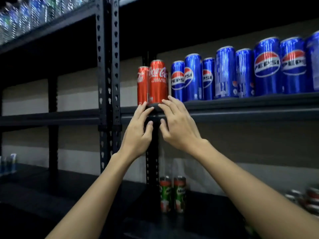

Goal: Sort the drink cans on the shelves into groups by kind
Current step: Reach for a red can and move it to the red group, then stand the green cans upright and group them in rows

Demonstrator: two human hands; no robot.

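Note:
Two red Coca-Cola cans (158,80) stand upright at the left end of the middle shelf (241,104), one behind the other. To their right runs a row of several blue Pepsi cans (266,66). My left hand (138,130) and my right hand (177,125) are raised just below the front red can, fingers loosely spread, fingertips at the can's base and the shelf lip. Neither hand holds anything. On the lower shelf stand two green and red Milo cans (172,194).
A black perforated upright (108,66) divides the left rack from the right one. Clear water bottles (25,16) line the top shelf at the left. More cans (307,199) sit blurred at the lower right, and small blue items (8,163) at the far left.

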